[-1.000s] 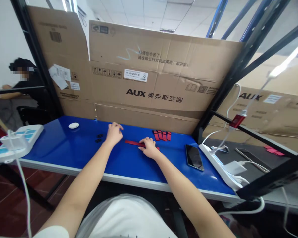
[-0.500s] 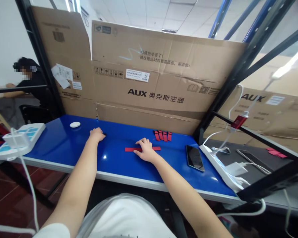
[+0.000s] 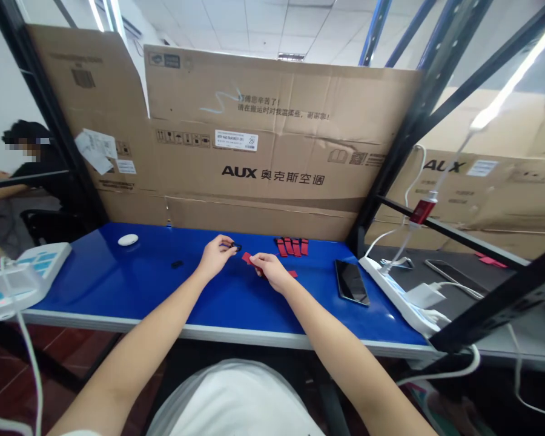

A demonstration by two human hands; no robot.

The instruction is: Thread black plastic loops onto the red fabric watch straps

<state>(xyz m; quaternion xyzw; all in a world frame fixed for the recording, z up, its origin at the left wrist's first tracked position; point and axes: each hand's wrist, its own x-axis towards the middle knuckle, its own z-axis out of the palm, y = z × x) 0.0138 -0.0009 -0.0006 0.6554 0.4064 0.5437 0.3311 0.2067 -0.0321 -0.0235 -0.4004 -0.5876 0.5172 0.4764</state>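
My left hand [image 3: 217,255] pinches a small black buckle [image 3: 236,246] just above the blue table [image 3: 118,284]. My right hand [image 3: 269,270] holds one end of a red strap [image 3: 247,258], lifted toward the buckle; the strap's other end [image 3: 292,274] shows past the wrist. The two hands are close together, almost touching. A second small black buckle [image 3: 177,264] lies on the table to the left of my left hand. Several more red straps [image 3: 292,246] lie in a row behind my right hand, near the cardboard.
A black phone [image 3: 351,281] lies flat to the right, beside a white power strip [image 3: 402,295] with cables. A white round object [image 3: 128,240] sits at the back left, another white power strip [image 3: 18,277] at the left edge. Cardboard [image 3: 272,139] walls the back. A person sits far left.
My left hand picked up one black buckle from the left and brought it to the centre. My right hand lifted the red strap's end off the table toward it.
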